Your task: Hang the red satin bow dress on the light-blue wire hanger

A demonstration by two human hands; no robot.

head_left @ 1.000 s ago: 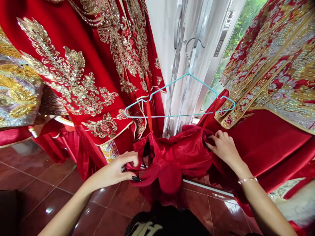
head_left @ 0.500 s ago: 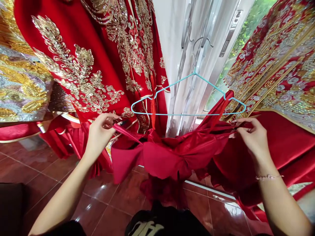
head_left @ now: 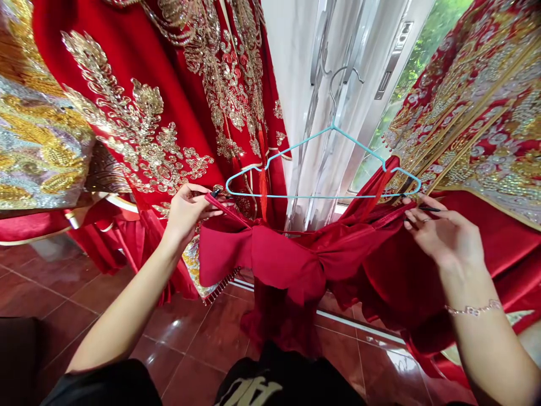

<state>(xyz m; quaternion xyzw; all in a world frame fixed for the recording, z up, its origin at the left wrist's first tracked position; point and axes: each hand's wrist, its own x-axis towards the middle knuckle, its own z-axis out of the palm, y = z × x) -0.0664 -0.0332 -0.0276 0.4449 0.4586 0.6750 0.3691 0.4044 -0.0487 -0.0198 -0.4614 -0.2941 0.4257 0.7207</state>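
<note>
A red off-shoulder dress (head_left: 279, 259) with a broad folded band at its top hangs under a light-blue wire hanger (head_left: 333, 128); red loops run up to the hanger's notches on both sides. At the dress's left top corner, my left hand (head_left: 186, 211) is closed in a pinch, with a small black piece, perhaps a clip, at the fingertips. On the opposite side my right hand (head_left: 452, 234) pinches the dress's right top edge close to the hanger's end. Another slim black piece (head_left: 429, 209) shows between its fingers. The top edge is stretched between both hands.
A red jacket with gold sequin embroidery (head_left: 147, 113) hangs at left, and a beaded red-and-gold garment (head_left: 477, 107) at right. Behind the hanger are a white curtain (head_left: 291, 62) and a door frame with a lock plate (head_left: 389, 62). The floor is red tile (head_left: 169, 338).
My left hand has moved right and slightly up with the dress's corner. My right hand has turned and shifted a little up and right, and the dress's right top edge is lifted nearer the hanger.
</note>
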